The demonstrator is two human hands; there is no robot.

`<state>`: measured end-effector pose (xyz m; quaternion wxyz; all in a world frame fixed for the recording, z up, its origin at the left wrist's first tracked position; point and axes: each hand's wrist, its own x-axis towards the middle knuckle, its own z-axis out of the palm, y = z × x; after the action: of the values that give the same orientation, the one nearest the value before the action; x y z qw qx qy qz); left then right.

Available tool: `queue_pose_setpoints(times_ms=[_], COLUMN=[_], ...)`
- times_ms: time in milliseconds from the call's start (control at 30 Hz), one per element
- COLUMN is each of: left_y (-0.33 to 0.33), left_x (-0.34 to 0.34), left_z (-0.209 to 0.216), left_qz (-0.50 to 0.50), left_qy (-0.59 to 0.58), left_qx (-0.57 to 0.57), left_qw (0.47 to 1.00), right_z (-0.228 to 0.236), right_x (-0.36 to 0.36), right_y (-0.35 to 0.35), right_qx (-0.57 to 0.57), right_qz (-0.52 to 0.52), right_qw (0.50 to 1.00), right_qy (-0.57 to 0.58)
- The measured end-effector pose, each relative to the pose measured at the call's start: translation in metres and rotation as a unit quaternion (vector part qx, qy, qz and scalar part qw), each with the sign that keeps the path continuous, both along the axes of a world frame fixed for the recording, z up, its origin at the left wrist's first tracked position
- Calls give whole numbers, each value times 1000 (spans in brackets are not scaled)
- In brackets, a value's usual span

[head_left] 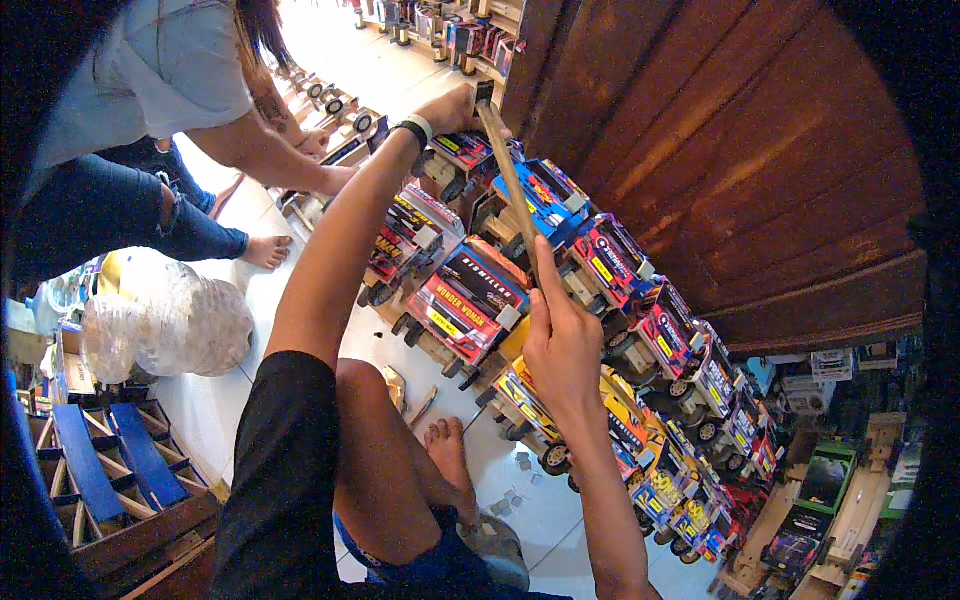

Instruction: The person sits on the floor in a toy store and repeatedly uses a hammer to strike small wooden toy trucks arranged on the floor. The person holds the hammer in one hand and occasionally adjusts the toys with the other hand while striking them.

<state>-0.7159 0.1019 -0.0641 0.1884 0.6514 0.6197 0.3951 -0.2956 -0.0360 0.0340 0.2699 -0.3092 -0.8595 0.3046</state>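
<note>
Head view: pale wooden stick (pixel 508 170), long, thin, above toy trucks (pixel 470 300). Axis runs diagonally, upper-left to lower-right. Left hand (pixel 450 108) grips top end; right hand (pixel 560 340) clasps lower end.

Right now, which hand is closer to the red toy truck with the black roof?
Right. The right hand grips the wooden stick just beside the red truck; the left hand holds the stick's far end, beyond it.

The toy trucks (pixel 470 295) stand in rows on the floor (pixel 540 510), running from twelve to four o'clock. The wooden door (pixel 740 150) rises behind them at two o'clock; a slatted crate (pixel 110 480) sits at eight.
</note>
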Motion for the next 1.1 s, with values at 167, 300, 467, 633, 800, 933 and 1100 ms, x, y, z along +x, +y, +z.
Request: queue_pose_setpoints(times_ms=[167,300,467,633,800,933,1100], left_y=[-16,-21,-16,-15,-20,-21,-4], left_x=[14,21,17,21,25,24,4], left_z=[24,31,31,32,40,44,22], left_qz=[-75,-109,-80,-55,-69,-16,-48], left_qy=[-60,-122,-70,-130,-132,-106,-102], left_qx=[-63,-31,-88,-102,-105,-166,-146], left_qw=[993,986,990,985,983,980,983], right_z=[3,7,10,12,12,10,12], right_x=[-4,-2,-5,-5,-5,-6,-6], right_y=[1,-3,-2,0,-1,-1,2], right_qx=[0,-42,-49,-50,-62,-71,-28], right_qz=[0,-9,-11,-5,-14,-24,-9], right_qw=[997,999,996,996,994,990,994], right_qy=[-83,-25,-77,-76,-87,-118,-107])
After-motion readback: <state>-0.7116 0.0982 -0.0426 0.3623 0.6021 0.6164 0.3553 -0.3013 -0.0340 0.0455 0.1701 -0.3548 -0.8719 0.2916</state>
